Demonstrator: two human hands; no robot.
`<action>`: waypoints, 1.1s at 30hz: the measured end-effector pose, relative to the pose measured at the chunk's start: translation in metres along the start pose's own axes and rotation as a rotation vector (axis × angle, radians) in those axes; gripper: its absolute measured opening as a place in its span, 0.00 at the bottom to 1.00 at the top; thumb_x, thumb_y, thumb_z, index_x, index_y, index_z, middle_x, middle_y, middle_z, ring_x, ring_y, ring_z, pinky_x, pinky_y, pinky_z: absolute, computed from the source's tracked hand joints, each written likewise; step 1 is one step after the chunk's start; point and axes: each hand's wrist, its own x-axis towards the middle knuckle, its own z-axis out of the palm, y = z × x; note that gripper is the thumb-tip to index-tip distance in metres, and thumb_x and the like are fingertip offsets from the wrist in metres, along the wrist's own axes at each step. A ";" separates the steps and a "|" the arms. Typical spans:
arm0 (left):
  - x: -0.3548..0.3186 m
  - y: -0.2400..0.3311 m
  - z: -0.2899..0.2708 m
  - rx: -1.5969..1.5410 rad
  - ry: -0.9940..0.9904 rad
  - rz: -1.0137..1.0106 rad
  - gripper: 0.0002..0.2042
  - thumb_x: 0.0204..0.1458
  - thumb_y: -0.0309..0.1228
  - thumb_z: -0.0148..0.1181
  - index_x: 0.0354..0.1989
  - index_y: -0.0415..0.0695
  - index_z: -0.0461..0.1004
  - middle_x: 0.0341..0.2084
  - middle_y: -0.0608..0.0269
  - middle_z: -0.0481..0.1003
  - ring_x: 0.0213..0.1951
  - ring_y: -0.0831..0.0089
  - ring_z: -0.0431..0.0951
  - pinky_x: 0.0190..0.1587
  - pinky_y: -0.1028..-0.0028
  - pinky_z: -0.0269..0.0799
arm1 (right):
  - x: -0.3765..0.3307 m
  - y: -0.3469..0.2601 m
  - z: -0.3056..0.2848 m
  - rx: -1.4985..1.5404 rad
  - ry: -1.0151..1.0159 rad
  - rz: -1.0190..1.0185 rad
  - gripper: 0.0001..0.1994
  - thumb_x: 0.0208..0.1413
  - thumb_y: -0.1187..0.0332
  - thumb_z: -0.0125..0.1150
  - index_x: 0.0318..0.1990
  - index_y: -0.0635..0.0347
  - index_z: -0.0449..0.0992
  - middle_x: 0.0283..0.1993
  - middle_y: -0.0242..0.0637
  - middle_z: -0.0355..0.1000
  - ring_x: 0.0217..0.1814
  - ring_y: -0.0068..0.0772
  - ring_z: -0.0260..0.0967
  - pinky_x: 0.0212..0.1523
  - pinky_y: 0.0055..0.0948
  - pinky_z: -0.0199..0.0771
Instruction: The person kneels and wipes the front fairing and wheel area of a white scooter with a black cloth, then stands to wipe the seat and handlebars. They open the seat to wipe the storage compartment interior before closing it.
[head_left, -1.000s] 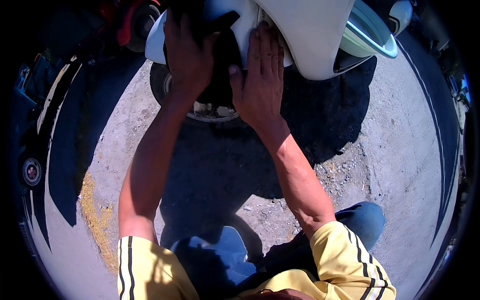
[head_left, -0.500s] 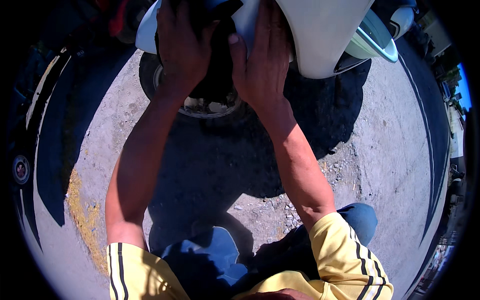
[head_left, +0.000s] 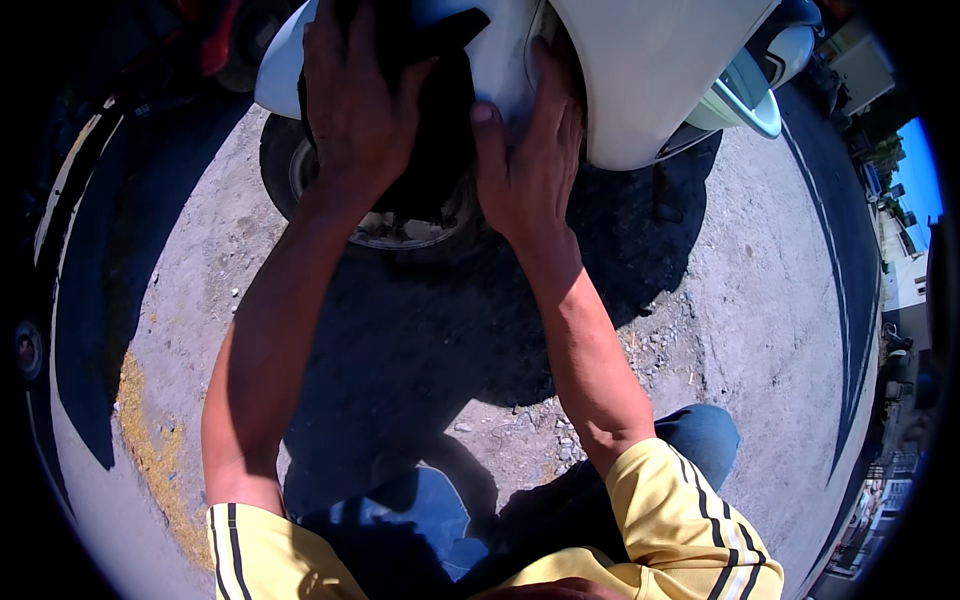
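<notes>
A vehicle with white body panels, a curved one [head_left: 640, 80] at its right, stands in front of me. Its front wheel [head_left: 290, 165] is partly in shade beneath. My left hand [head_left: 355, 115] lies along the left side of a black part [head_left: 440, 130] over the wheel, thumb apart and fingers stretched up; the upper edge of the picture cuts off some fingertips. On the right, my right hand [head_left: 540, 150] rests against the white bodywork beside the curved panel, with its thumb raised and fingers outstretched. Deep shade hides the black part's outline and what lies behind it.
A pale green basin [head_left: 765, 112] sits at the vehicle's right side. Below spreads rough ground with loose gravel [head_left: 650, 340] and a yellowish strip of debris [head_left: 150, 430] at left. My bent knee [head_left: 705, 440] is at lower right. Dark vehicles stand along the left edge.
My right hand has shifted slightly down against the white bodywork, its thumb lower. The view has moved a little, so the vehicle and ground sit somewhat lower and further left.
</notes>
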 end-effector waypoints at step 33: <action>-0.001 -0.002 -0.002 -0.025 -0.021 0.000 0.34 0.64 0.44 0.64 0.73 0.36 0.61 0.74 0.35 0.56 0.74 0.37 0.58 0.73 0.51 0.59 | 0.005 0.002 0.003 -0.034 0.033 0.065 0.38 0.60 0.56 0.65 0.73 0.61 0.56 0.64 0.61 0.67 0.64 0.65 0.66 0.64 0.58 0.60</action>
